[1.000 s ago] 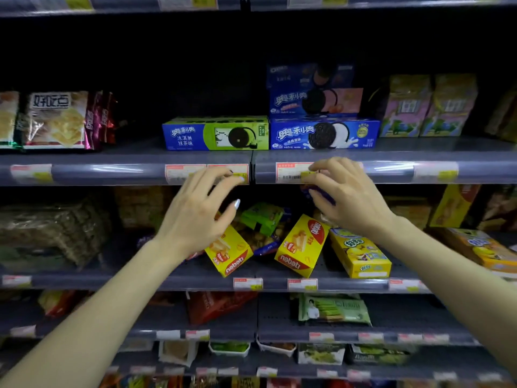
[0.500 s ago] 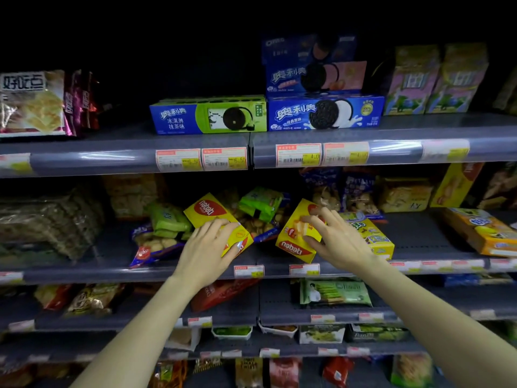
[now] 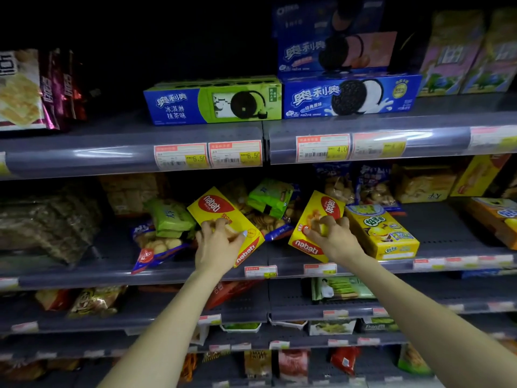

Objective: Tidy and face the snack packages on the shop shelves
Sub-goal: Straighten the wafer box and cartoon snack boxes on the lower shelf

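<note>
On the middle shelf (image 3: 84, 275), left hand (image 3: 216, 252) and right hand (image 3: 334, 238) now each clutch a tilted Nabati box (image 3: 221, 211), (image 3: 321, 217), fingers hiding the box fronts.

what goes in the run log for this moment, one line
left hand: grips left Nabati box | right hand: grips right Nabati box | both tilted, middle shelf | facing not done
</note>
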